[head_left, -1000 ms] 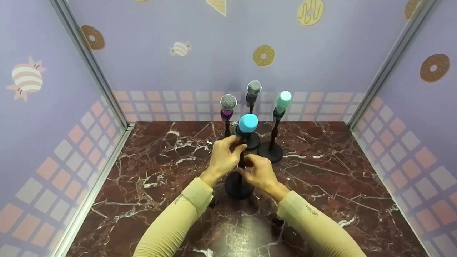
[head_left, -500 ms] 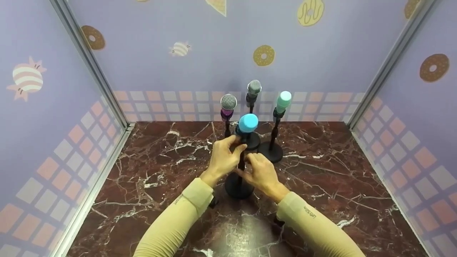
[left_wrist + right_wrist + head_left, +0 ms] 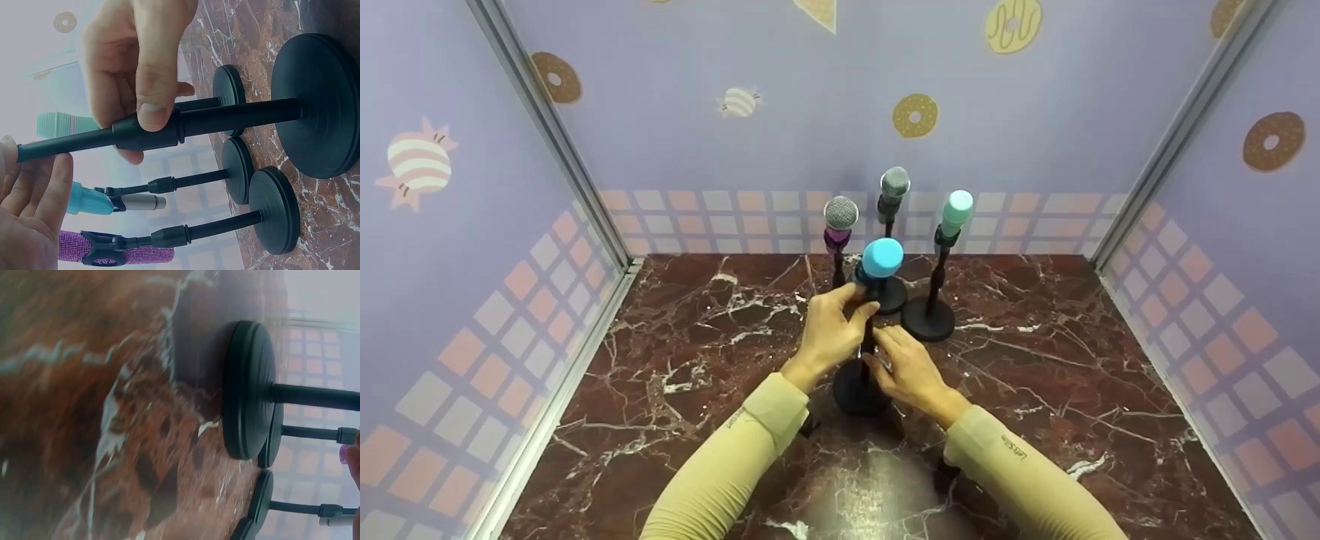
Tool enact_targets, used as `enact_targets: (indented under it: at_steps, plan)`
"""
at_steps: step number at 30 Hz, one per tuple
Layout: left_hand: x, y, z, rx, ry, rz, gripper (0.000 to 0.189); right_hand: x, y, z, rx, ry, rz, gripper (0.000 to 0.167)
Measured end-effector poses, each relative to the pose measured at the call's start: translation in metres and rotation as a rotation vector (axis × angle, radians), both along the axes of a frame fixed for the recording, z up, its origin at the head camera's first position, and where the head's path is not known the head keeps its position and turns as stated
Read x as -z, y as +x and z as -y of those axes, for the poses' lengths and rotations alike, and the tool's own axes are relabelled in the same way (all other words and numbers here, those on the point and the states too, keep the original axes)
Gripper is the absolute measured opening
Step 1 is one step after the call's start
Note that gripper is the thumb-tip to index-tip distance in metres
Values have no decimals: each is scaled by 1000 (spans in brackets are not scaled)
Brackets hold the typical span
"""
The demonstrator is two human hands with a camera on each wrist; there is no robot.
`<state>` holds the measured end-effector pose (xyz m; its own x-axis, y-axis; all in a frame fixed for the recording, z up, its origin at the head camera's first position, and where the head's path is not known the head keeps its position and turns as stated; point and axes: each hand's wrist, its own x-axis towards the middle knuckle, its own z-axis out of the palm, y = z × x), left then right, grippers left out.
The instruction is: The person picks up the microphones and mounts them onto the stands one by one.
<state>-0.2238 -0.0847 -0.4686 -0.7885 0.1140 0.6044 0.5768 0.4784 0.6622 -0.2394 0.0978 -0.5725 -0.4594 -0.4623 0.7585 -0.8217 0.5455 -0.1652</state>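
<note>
A microphone with a bright blue head point(image 3: 883, 259) sits atop a black desktop microphone stand point(image 3: 242, 119), whose round base point(image 3: 861, 391) rests on the table. Just below the microphone, my left hand point(image 3: 831, 330) holds the stand's thin upper pole between thumb and fingers. Lower down, my right hand point(image 3: 913, 371) grips the thicker collar point(image 3: 149, 130) halfway up the pole, its thumb lying across the near side in the left wrist view. The right wrist view catches only a sliver of fingers at its right edge.
Behind stand three more microphones on black stands: one silver-headed with a purple body point(image 3: 840, 215), one grey-headed point(image 3: 895, 184), one mint green point(image 3: 958, 211). Their bases are close together on the dark red marbled table point(image 3: 697, 352). Patterned panels point(image 3: 810, 135) enclose the back and sides.
My right hand's fingers have shifted around the stand's collar, lifting away slightly and coming back against it. The left hand, the stand and the other microphones keep their places.
</note>
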Motion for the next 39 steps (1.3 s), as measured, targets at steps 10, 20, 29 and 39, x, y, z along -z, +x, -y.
enact_targets:
  at_steps: [10, 20, 29, 39]
  plan:
    - [1, -1, 0, -13, -24, -11, 15, -5, -3, 4, -24, -91, 179, 24]
    - [2, -2, 0, -18, -57, -42, 17, -11, -3, 1, -57, -139, 386, 30]
    - [2, -3, 1, -18, -61, -45, 19, -15, -4, 0, -189, -128, 556, 11]
    - [1, -3, 1, -30, -71, -42, 18, -30, -14, -7, -196, -22, 643, 14]
